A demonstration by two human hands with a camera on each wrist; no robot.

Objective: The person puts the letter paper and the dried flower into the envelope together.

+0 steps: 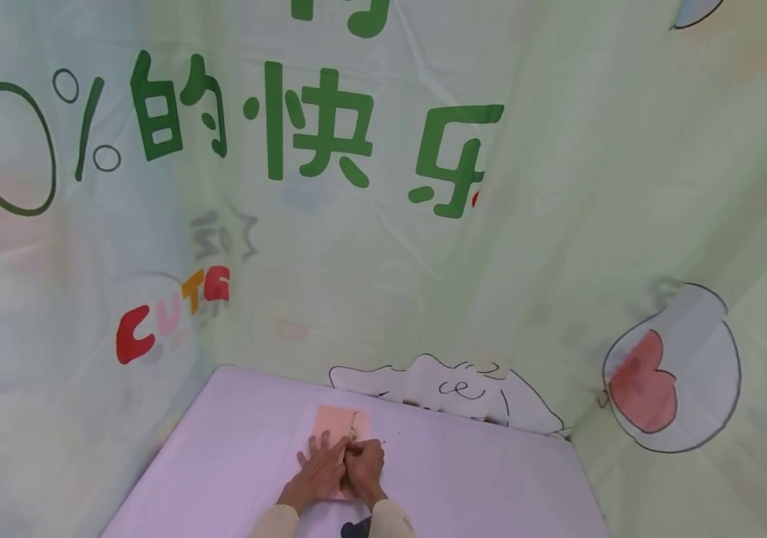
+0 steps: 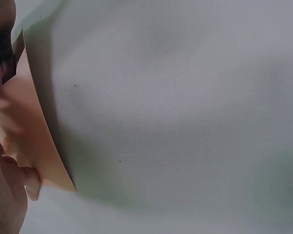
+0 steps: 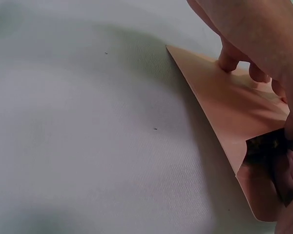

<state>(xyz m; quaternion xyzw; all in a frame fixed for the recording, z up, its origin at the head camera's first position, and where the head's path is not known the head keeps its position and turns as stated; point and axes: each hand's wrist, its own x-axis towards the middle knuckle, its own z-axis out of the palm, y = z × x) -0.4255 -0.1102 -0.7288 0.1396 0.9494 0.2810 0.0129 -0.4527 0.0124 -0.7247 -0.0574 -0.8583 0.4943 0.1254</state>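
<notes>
A peach-coloured piece of paper (image 1: 337, 419) lies on the pale tabletop, with a thin, uneven dark line down its upper right part. My left hand (image 1: 319, 472) rests on the paper with its fingers spread; in the left wrist view some of its fingers (image 2: 31, 181) press near one edge. Close beside it, my right hand (image 1: 364, 462) has curled fingers and seems to pinch the paper. A dark patch (image 3: 264, 146) shows by a notch in the paper in the right wrist view. Whether it is an opening or a separate thing is unclear, and the fingertips are largely hidden.
The pale table (image 1: 484, 478) stretches to both sides, with tiny dark specks near the paper. Behind and beside it hangs a printed cloth (image 1: 383, 284) with green characters and drawings. A small dark object (image 1: 356, 529) shows beside the right sleeve.
</notes>
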